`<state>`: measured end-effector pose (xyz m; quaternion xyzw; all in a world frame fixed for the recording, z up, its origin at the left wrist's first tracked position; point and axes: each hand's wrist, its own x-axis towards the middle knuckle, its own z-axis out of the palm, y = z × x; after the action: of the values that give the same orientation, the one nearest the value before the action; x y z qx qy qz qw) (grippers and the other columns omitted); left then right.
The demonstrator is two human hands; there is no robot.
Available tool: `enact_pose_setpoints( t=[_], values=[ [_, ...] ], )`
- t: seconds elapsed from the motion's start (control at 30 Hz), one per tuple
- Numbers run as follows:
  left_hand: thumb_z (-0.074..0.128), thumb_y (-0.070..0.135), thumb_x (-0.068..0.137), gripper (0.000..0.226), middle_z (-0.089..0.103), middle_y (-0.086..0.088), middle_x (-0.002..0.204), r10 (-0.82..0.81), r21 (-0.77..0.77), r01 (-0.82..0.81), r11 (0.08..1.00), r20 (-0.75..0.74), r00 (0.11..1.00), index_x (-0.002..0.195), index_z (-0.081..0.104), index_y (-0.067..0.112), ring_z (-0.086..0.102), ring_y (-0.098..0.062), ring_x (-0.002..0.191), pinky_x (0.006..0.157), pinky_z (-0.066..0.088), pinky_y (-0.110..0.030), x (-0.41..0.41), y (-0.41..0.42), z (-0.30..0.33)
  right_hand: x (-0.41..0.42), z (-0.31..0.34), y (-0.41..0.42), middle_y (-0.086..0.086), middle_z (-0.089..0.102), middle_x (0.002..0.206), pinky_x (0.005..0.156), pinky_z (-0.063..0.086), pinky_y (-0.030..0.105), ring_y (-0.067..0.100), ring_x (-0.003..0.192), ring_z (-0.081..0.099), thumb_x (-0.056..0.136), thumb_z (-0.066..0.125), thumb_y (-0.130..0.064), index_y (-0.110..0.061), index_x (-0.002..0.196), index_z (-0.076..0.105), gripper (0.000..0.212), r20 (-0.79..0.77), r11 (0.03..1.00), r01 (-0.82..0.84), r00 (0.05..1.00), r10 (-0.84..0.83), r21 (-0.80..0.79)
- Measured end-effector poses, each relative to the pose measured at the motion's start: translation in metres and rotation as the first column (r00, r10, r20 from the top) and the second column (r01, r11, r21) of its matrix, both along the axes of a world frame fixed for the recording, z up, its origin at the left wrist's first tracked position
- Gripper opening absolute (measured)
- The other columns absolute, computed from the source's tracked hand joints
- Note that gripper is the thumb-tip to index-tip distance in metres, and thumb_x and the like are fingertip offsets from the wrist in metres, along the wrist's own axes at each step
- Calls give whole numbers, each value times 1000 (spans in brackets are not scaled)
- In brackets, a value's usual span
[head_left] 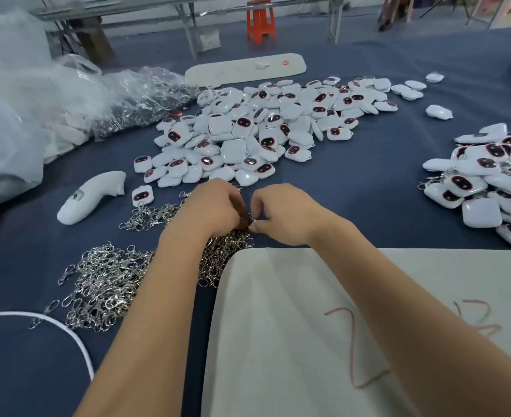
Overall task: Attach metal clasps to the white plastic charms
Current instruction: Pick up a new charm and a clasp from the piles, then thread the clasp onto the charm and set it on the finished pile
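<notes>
A big heap of white plastic charms with dark oval faces covers the middle of the blue table. A second pile of charms, some with clasps on them, lies at the right. Silver metal clasps are heaped at the near left and under my hands. My left hand and my right hand meet over the clasps, fingers curled, pinching a metal clasp between them. Whether a charm is in my hands is hidden.
A white board with red marks lies under my right forearm. A white handle-shaped part sits at the left, with clear plastic bags behind it. A white cord curves at the near left. A long white panel lies beyond the charms.
</notes>
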<state>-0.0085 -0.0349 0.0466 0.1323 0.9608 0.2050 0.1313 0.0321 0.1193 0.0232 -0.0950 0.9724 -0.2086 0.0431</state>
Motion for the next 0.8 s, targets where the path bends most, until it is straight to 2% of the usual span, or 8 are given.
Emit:
enact_pose_setpoints(
  t=[0.1, 0.2, 0.27, 0.37, 0.43, 0.5, 0.6, 0.8],
  values=[
    [89, 18, 76, 23, 65, 10, 73, 33, 14, -32, 999, -27, 999, 69, 70, 29, 59, -7, 69, 56, 39, -23, 1, -2, 1, 1, -4, 3, -14, 55, 77, 71, 43, 31, 17, 85, 58, 95, 73, -27, -19, 89, 70, 10, -24, 993, 49, 998, -51, -105],
    [88, 19, 76, 21, 67, 9, 82, 79, 56, -75, 996, -88, 993, 75, 69, 28, 64, -13, 82, 65, 44, -25, 0, -1, -1, 3, -5, 12, -12, 65, 85, 75, 46, 29, 13, 87, 60, 95, 73, -26, -20, 88, 72, 9, -38, 966, 128, 990, -139, -223],
    [81, 18, 83, 12, 70, 9, 85, 105, 193, -74, 978, -155, 982, 80, 72, 27, 64, -10, 82, 69, 45, -24, 0, 9, -3, 5, -6, 23, -12, 69, 84, 75, 46, 23, 10, 86, 62, 93, 74, -22, -21, 86, 74, 7, -49, 914, 198, 972, -230, -354],
    [69, 25, 96, 18, 75, 3, 80, 127, 543, -116, 832, 17, 992, 84, 78, 15, 66, -12, 72, 68, 54, -26, 5, 37, -9, 12, -7, 45, -12, 70, 70, 61, 41, 7, 5, 74, 63, 89, 77, -17, -22, 83, 77, 8, -61, 819, 301, 924, -377, -488],
    [67, 21, 99, 21, 75, -4, 76, 57, 696, -190, 692, 210, 976, 86, 78, 8, 66, -15, 67, 65, 59, -26, 13, 59, -17, 19, -8, 60, -11, 69, 69, 59, 40, 7, 7, 69, 62, 88, 77, -14, -21, 83, 77, 9, -114, 821, 312, 905, -410, -479],
    [68, 10, 97, 14, 74, -8, 73, 46, 765, -253, 592, 282, 958, 86, 76, 6, 65, -18, 63, 66, 59, -27, 20, 82, -25, 28, -9, 75, -7, 71, 70, 60, 41, 9, 9, 68, 62, 88, 77, -9, -17, 85, 78, 8, -190, 851, 274, 901, -390, -448],
    [74, 3, 90, 13, 73, -9, 71, 128, 809, -328, 487, 305, 944, 79, 75, 10, 60, -17, 58, 65, 53, -30, 29, 108, -36, 40, -14, 95, -5, 74, 71, 61, 40, 11, 7, 66, 61, 88, 75, -7, -15, 88, 80, 10, -252, 860, 259, 883, -395, -440],
    [79, 6, 84, 13, 75, -6, 70, 233, 877, -234, 419, 145, 961, 78, 76, 16, 69, -15, 64, 74, 58, -35, 38, 128, -48, 53, -31, 104, -19, 68, 67, 61, 39, 8, -4, 64, 59, 88, 74, -7, -19, 87, 80, 13, -308, 802, 273, 820, -482, -531]
  ],
)
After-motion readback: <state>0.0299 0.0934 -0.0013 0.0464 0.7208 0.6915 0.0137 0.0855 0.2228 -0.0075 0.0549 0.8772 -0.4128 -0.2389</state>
